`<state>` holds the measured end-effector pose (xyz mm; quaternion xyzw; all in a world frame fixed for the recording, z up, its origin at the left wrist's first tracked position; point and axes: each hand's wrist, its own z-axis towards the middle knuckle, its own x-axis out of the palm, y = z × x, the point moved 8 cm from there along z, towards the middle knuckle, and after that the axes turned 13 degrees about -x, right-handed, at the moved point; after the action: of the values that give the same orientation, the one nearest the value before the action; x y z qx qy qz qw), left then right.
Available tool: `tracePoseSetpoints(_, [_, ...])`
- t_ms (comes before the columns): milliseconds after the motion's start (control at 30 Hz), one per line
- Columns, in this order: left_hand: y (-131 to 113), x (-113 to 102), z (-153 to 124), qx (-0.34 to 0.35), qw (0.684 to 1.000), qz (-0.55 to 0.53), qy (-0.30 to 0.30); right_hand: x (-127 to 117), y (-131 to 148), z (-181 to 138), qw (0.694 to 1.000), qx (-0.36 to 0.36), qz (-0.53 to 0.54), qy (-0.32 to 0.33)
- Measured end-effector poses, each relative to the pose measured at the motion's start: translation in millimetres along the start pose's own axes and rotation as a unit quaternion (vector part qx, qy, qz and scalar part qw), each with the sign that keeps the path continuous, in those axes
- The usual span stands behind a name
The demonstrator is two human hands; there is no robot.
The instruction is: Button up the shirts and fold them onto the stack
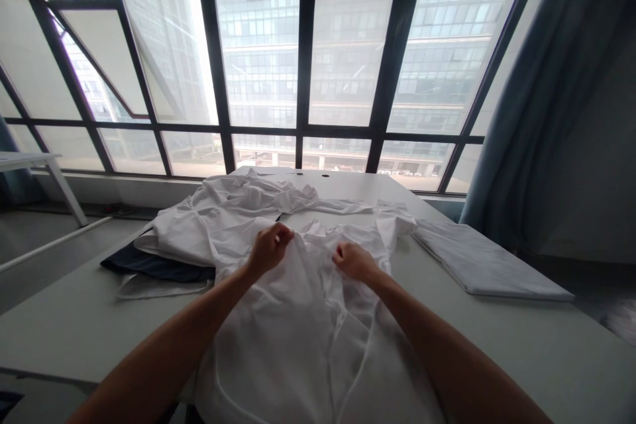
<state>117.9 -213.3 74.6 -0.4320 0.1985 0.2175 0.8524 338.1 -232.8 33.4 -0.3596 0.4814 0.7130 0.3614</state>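
Observation:
A white shirt [308, 331] lies spread on the grey table [64, 324], running from the near edge toward the middle. My left hand [268, 248] is closed in a pinch on the shirt's cloth near the collar. My right hand [354, 260] is closed on the same cloth a little to the right. Both forearms reach in from the bottom of the view, over the shirt.
A heap of white garments [233, 212] lies behind the shirt, over a dark blue garment [149, 265] at the left. A folded white cloth [477, 258] rests at the right. Large windows [308, 59] stand beyond the table, a blue curtain [541, 99] at the right.

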Motion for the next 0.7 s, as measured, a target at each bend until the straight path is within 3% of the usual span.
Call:
tracePoseSetpoints(133, [28.1, -18.7, 15.3, 0.007, 0.994, 0.079, 0.078, -18.8, -51.4, 0.8, 0.998, 0.025, -0.029, 0.048])
tracePoseSetpoints(233, [58.3, -23.2, 20.9, -0.041, 0.974, 0.190, 0.118, -32.4, -84.8, -3.0, 0.994, 0.031, -0.095, 0.034])
tracePoseSetpoints(333, [91.8, -28.7, 20.9, -0.122, 0.931, 0.319, 0.131, -44.0, -116.6, -7.8, 0.986, 0.069, -0.147, 0.017])
tracePoseSetpoints(433, [116.6, -26.3, 14.8, -0.186, 0.883, 0.389, 0.185, -49.2, -137.7, -8.6, 0.983, 0.105, -0.148, 0.034])
tracePoseSetpoints(567, [112.6, -19.0, 14.1, -0.175, 0.877, 0.402, 0.196, -51.0, -138.2, -8.5, 0.979, 0.139, -0.128, 0.072])
tracePoseSetpoints(700, [91.6, -26.1, 20.0, -0.182, 0.903, 0.362, 0.141, -43.7, -121.8, -15.6, 0.980, 0.137, -0.058, 0.133])
